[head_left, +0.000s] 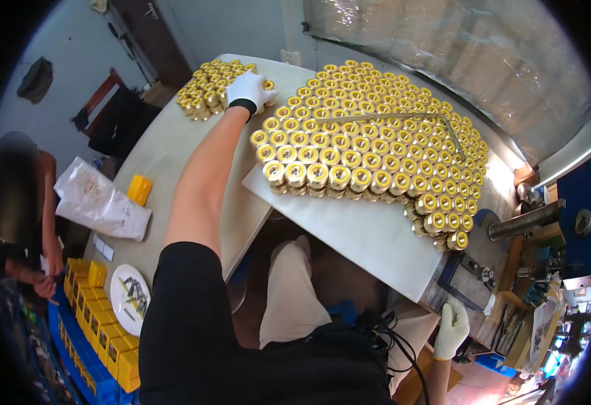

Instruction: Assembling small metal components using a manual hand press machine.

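Reaching far out over the table, my left hand wears a white glove with a dark cuff. Its fingers curl around a brass cylindrical fitting at the edge of a small cluster of brass fittings; the palm side is hidden. To its right spreads a much larger, tightly packed block of brass fittings, with yellow-ringed open tops, seemingly stacked in layers. A thin, angled metal strip lies on top of the block. Low at the right, my right hand, in a cream glove, is loosely closed beside the workbench, with nothing visible in it.
The pale tabletop has an edge just before my legs. At left are a white sack, a yellow box, a white plate of small parts, yellow bins, and another person. A machine stands at right.
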{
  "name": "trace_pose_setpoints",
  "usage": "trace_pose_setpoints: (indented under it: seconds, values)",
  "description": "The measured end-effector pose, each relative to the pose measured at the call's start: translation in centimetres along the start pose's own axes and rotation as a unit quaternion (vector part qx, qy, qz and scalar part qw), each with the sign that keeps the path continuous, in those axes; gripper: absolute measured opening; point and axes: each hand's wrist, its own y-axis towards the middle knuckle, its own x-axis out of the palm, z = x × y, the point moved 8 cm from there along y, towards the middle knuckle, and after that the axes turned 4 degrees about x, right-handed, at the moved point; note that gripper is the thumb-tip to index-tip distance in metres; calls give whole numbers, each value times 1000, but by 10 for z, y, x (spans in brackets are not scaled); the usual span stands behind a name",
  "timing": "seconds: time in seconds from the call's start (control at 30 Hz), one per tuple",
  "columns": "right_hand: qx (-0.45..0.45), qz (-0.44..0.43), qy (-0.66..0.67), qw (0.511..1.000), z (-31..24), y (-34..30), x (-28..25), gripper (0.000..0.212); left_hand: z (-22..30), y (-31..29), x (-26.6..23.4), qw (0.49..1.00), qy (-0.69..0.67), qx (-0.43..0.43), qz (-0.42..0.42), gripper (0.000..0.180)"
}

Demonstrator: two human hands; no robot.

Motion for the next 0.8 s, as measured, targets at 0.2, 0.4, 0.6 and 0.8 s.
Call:
trace_pose_setpoints:
  seconds: [0.2,0.4,0.6,0.8]
  values:
    - [-48,25,-17,998,-10,-4,2,11,-9,38,29,999,-3,-41,26,51]
    - [-2,22,-9,1000,-11,-5,1,13,11,10,-7,993,81,3,83,54]
    - [-34,28,-20,999,-14,-4,3,13,-2,-30,62,984,20,97,-148,61]
    - [-23,2,-1,1000,-2,-2,6,10,-10,1,85,983,-37,24,-176,84]
